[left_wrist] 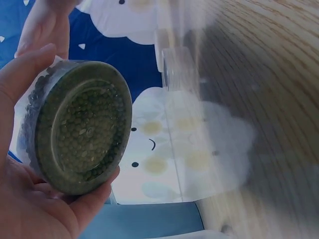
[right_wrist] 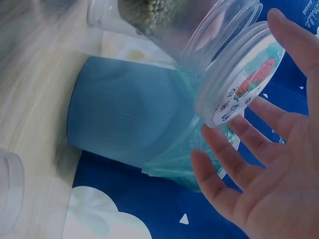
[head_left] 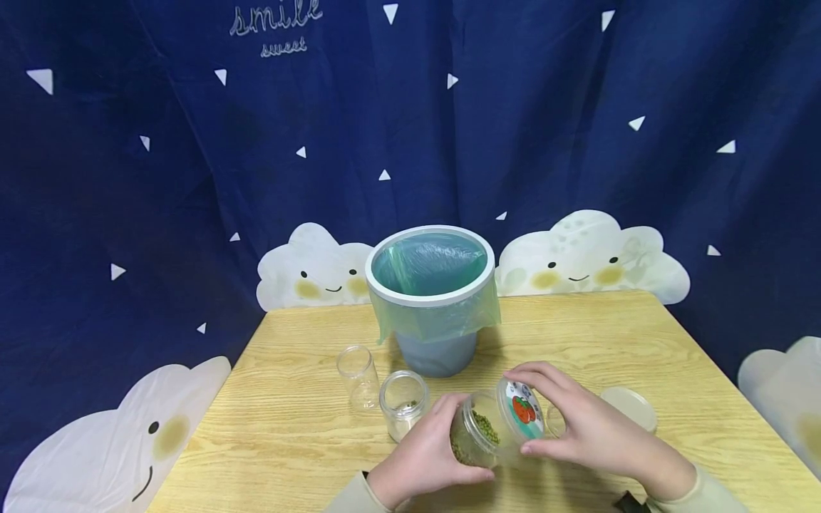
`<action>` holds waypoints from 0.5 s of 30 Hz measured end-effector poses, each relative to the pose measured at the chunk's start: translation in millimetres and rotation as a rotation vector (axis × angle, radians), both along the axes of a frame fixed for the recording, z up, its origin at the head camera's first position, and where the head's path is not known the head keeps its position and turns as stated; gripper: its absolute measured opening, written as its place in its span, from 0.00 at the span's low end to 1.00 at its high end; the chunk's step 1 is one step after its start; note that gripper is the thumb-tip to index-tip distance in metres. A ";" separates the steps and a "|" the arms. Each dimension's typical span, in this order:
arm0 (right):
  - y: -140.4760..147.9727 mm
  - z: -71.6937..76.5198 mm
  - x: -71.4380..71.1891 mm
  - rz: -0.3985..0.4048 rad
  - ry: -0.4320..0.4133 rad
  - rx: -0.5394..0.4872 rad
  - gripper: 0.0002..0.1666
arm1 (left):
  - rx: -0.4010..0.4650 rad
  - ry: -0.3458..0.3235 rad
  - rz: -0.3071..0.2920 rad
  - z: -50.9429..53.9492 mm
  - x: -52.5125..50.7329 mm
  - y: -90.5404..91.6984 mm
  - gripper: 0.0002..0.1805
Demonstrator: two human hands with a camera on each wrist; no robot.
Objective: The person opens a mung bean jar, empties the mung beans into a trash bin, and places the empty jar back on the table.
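My left hand grips a clear plastic jar, tilted so its mouth faces right. Small green beans fill part of it and show through its base in the left wrist view. Thumb and fingers of my right hand pinch a round lid with a red fruit picture on top. The lid is tilted close to the jar's mouth; whether the two touch I cannot tell. A second clear jar, with a few dark bits and something pale inside, stands just left of my left hand.
Behind the jars stands a blue-grey bin with a green bag folded over its rim. A tall clear container is at the left on the wooden table. A pale round lid lies right, partly behind my right hand.
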State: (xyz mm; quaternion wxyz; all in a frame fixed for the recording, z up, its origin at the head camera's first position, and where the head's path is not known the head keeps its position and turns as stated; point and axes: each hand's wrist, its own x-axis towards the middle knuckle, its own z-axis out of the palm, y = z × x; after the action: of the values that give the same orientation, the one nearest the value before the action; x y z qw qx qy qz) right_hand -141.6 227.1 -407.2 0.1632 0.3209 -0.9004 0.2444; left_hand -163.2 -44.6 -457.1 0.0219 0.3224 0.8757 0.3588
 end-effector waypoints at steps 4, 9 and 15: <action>4.4 -1.7 -3.3 -0.037 0.000 0.000 0.51 | 0.014 -0.009 0.033 1.7 1.7 -0.3 0.54; 10.0 -4.1 -8.2 -0.052 0.021 -0.024 0.48 | 0.043 0.010 0.069 2.8 2.7 -0.8 0.53; 14.9 -12.6 -14.7 -0.087 0.007 -0.036 0.48 | 0.099 0.042 0.084 2.0 2.0 -0.9 0.51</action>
State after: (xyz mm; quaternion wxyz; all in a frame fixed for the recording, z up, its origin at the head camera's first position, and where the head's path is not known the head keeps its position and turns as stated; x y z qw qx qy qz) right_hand -156.3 242.0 -419.8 0.1828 0.2794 -0.9083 0.2522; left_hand -161.3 -45.5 -455.1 -0.0276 0.2936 0.8698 0.3955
